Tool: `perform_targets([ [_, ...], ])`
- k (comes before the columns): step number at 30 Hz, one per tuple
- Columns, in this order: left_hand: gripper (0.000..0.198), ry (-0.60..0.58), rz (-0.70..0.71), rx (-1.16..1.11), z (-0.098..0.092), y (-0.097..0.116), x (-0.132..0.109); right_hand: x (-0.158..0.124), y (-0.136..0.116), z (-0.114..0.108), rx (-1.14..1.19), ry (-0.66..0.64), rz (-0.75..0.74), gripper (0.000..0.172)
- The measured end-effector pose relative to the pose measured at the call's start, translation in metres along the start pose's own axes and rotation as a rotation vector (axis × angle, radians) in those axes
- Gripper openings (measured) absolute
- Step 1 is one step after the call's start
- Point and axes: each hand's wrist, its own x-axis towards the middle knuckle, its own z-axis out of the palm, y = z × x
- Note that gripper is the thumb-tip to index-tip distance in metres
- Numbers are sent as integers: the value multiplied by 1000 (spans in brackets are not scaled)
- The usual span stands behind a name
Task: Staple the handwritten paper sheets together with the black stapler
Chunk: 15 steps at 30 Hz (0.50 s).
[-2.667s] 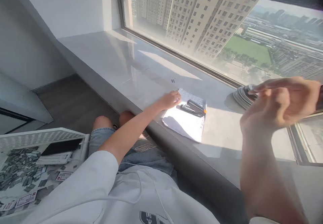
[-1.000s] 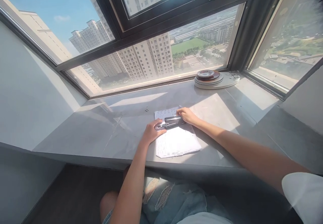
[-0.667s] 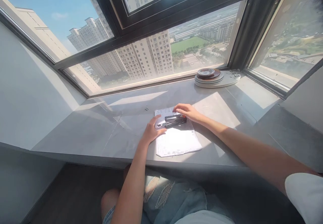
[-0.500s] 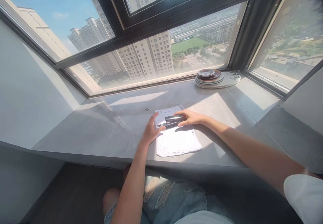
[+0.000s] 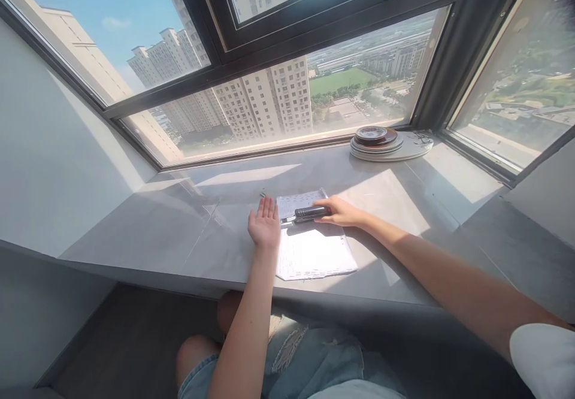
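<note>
A black stapler point(image 5: 309, 212) lies over a stack of white paper sheets point(image 5: 317, 255), its front end pointing left. My right hand point(image 5: 339, 211) is wrapped around the stapler's back end. My left hand point(image 5: 264, 224) is beside the papers' left edge, palm up with the fingers stretched out and nothing in it. Just beyond those fingertips, a few tiny dark pieces point(image 5: 263, 194) lie on the sill, too small to make out. Lines of writing show on the upper part of the papers; bright sunlight washes out the lower part.
A stack of plates point(image 5: 376, 141) stands at the back right of the grey windowsill point(image 5: 148, 231), near the glass. A dark-framed window point(image 5: 278, 57) closes off the far side, and a white wall point(image 5: 72, 147) rises at the left. The sill's front edge runs above my lap.
My left hand has let go of the papers and stapler tip, moved slightly left and turned palm up. The stapler looks more closed; my right hand keeps hold of it.
</note>
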Motion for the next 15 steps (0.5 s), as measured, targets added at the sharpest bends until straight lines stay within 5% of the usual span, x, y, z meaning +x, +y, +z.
perform_targets([
  [6,74,-134,-164,66,9,-18,-16,6,4,11,61,372,0,35],
  [10,79,-216,-197,142,9,-29,-20,7,10,18,-106,389,-85,38],
  [15,77,-167,-254,70,4,-34,-17,9,19,21,-344,370,-244,40],
])
